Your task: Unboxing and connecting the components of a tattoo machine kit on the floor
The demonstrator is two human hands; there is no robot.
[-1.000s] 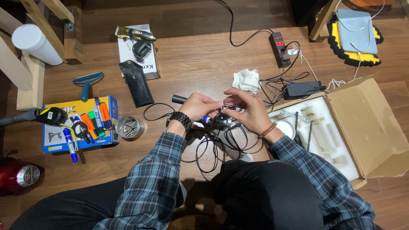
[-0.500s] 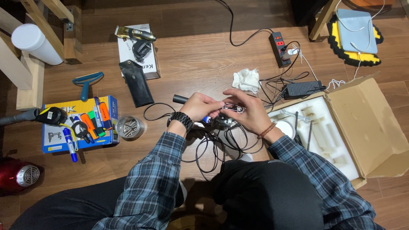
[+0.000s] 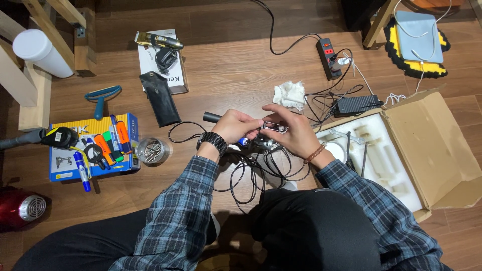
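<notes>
Pinching a small metal part (image 3: 274,126) between both sets of fingertips; left hand (image 3: 235,125) grips its near end, right hand (image 3: 296,134) curls over the far end; so it sits right between them, just above a tangle of black cable (image 3: 251,173) on the wooden floor (image 3: 226,75); crumpled white rag (image 3: 289,94) nearby.

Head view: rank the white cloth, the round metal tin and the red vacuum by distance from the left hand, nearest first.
1. white cloth, just up and right of the left hand.
2. round metal tin, on the floor to its left.
3. red vacuum, far left edge.
</notes>
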